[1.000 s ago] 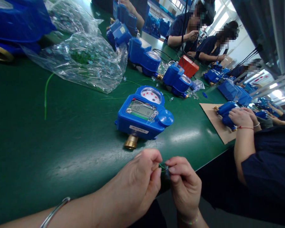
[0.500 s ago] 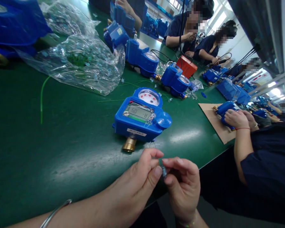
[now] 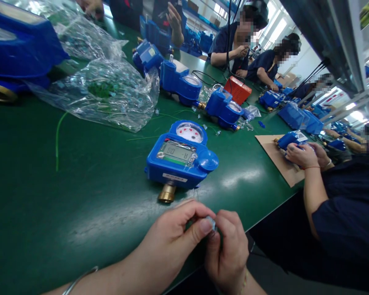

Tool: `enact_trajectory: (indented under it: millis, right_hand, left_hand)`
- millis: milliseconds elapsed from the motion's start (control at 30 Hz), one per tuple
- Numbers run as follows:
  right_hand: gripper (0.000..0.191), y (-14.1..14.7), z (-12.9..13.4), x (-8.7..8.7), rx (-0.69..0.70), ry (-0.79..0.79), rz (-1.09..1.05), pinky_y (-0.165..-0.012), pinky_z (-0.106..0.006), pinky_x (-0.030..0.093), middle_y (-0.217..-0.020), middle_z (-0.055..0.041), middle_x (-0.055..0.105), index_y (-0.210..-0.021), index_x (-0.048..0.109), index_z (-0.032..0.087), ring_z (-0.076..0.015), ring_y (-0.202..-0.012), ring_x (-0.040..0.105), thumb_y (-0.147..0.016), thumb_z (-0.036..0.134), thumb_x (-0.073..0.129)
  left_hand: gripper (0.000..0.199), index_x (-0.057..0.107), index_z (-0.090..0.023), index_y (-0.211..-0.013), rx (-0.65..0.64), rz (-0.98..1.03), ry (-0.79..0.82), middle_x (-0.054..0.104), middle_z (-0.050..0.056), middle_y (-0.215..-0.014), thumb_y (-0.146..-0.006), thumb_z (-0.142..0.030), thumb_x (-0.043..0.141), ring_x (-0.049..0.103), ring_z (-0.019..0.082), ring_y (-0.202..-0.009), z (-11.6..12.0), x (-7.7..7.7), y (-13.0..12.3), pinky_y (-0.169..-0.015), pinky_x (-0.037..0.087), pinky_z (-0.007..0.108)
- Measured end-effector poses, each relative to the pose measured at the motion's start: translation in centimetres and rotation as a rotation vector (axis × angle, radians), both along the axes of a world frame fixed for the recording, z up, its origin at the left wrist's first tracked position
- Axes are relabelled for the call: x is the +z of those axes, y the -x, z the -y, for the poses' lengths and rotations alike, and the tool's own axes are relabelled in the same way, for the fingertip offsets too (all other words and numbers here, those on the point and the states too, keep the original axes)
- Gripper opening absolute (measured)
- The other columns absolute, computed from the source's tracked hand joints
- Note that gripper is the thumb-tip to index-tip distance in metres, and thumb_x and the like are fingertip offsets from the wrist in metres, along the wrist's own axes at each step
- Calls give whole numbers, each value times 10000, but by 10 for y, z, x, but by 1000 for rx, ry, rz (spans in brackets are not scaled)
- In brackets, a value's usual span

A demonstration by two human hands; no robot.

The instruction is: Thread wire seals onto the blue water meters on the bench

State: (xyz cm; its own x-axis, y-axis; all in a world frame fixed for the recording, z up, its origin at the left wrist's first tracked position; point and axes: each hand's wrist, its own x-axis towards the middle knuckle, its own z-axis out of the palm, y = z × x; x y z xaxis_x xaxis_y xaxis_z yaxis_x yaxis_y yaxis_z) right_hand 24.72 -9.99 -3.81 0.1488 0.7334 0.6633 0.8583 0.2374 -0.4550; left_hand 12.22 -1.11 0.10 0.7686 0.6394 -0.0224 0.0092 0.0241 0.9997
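Observation:
A blue water meter (image 3: pixel 180 157) lies on the green table in front of me, its display and round dial facing up and its brass threaded end towards me. Close to its near side, my left hand (image 3: pixel 175 235) pinches a small clear-blue plastic seal (image 3: pixel 211 223) between thumb and forefinger. My right hand (image 3: pixel 229 248) is closed at the other side of the same seal, its fingertips meeting those of the left. A thin wire (image 3: pixel 197 193) runs from the meter's lower edge towards my fingers; its far end is hidden by them.
A clear plastic bag (image 3: pixel 110 110) of small bluish pieces lies at the back left, near a large blue meter (image 3: pixel 21 49). More meters (image 3: pixel 181 82) and an orange box (image 3: pixel 238 90) stand behind. At right, a co-worker's hands (image 3: pixel 304 155) handle a meter on cardboard (image 3: pixel 276 157).
My hands have come closer together around the seal, and the right fingers have curled in more. The view has shifted slightly. A person's hand across the table is now raised.

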Motion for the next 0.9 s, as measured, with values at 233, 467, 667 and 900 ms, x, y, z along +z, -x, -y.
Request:
enact_trajectory:
  millis: [233,467,667,900]
  right_hand:
    - [174,10,-2,3,164,196,-503,-570,-287,411,-688,-39,526,-837,531,172,-149,-624,496,-896,223,376]
    - [313,23,-2,6,311,351,-1107,-440,-214,373,-541,19,450,-736,476,179,-92,-439,412,-936,339,297]
    - [211,11,4,-1,32,75,-198,-695,-332,446,-883,-94,593,-1063,524,168,-197,-798,563,-886,207,418]
    - [383,23,-3,5,400,446,-1317,-344,-195,246,-410,67,318,-651,413,198,-73,-324,257,-933,394,245]
  left_hand:
    - [218,672,-225,-799,19,-30,-84,471,-7,-790,-887,-280,482,500,114,-750,1,3,3,-686,449,214]
    - [235,667,-221,-788,48,-34,-116,424,0,-873,-892,-283,466,488,114,-795,0,2,3,-712,458,205]
    - [215,660,-234,-785,109,-118,-279,389,5,-886,-881,-291,476,448,140,-849,4,4,6,-787,440,248]
    - [273,644,-217,-723,71,-111,-335,406,8,-875,-895,-267,437,469,130,-806,4,2,7,-724,459,225]
